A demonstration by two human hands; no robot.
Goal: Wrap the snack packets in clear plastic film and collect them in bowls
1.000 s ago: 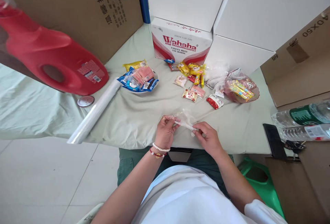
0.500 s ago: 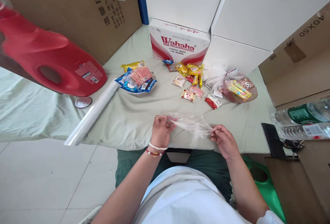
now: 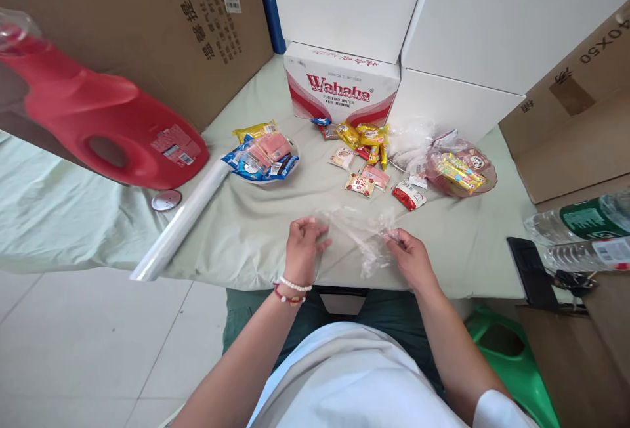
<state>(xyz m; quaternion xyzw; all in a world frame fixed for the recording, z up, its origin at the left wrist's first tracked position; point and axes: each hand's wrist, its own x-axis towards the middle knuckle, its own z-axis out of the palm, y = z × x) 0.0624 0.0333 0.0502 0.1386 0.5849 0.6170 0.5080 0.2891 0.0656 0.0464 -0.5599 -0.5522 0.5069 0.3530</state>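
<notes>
A crumpled clear plastic bag (image 3: 361, 234) lies spread low over the front of the cloth-covered table, between my two hands. My right hand (image 3: 411, 254) pinches its right side between thumb and fingers. By the bag's left end is my left hand (image 3: 304, 247), its fingers apart and seemingly not gripping the film. Behind the bag are loose wrapped snacks, among them a red-and-white packet (image 3: 408, 195), a cream packet (image 3: 359, 184) and several yellow packets (image 3: 373, 134). A white bowl (image 3: 291, 172) to the left is heaped with blue, pink and yellow packets.
A pinkish clear dish (image 3: 487, 185) with yellow sticks stands right, beside more crumpled clear plastic (image 3: 408, 136). Left are a plastic roll (image 3: 180, 221), a round lid (image 3: 166, 200) and a red jug (image 3: 123, 126). A Wahaha carton (image 3: 344, 83) stands behind; bottles (image 3: 585, 218) and a phone (image 3: 531, 274) lie right.
My right hand has moved left with the bag, closer to my left hand. The left fingers, pinched on the film before, have spread, and the bag has slackened and sunk towards the table.
</notes>
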